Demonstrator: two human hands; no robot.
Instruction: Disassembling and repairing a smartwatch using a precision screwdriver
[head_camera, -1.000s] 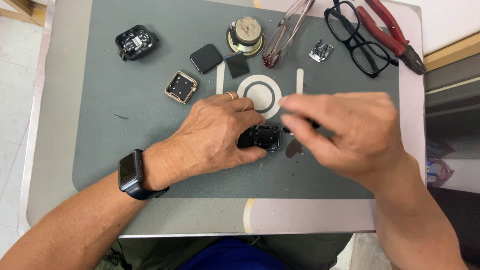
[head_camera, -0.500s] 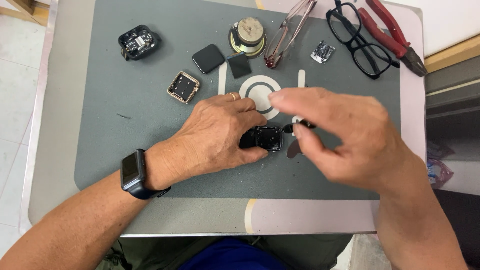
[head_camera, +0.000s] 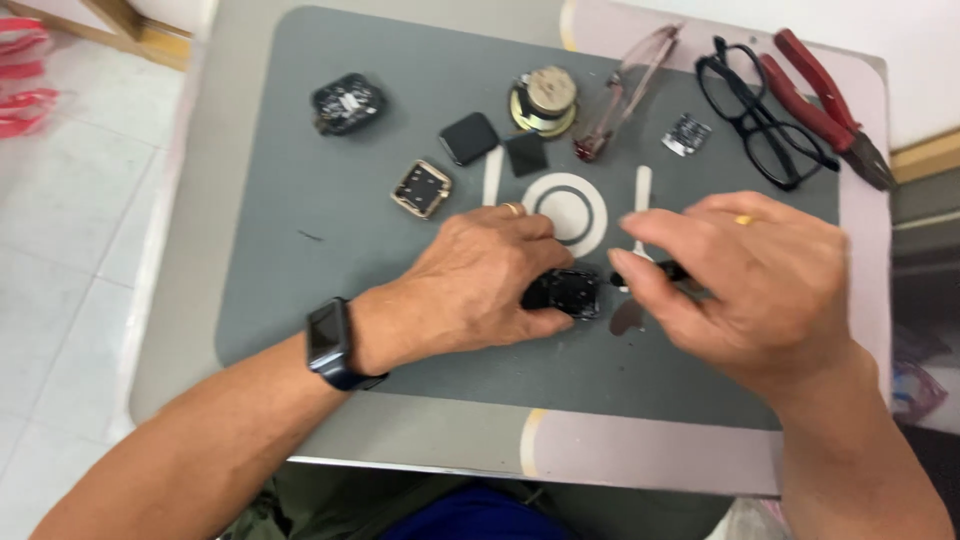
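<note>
Since half a second earlier, the right hand (head_camera: 760, 285) had drawn its fingertips closer around a thin dark tool (head_camera: 668, 270), thumb and forefinger pinching it. Its tip aimed left toward a small black watch body (head_camera: 567, 292), the tool's long axis running roughly left to right. That body lay flat on the grey mat (head_camera: 300, 240) near the middle of the tabletop (head_camera: 640, 465), pinned under the curled fingers of the left hand (head_camera: 480, 280). It looked light, stiff and fragile, with smooth slippery faces; gripping its side edges seemed safest. I could not tell which way it faced. Black glasses (head_camera: 760, 120) and red pliers (head_camera: 825, 105) lay well apart behind.
</note>
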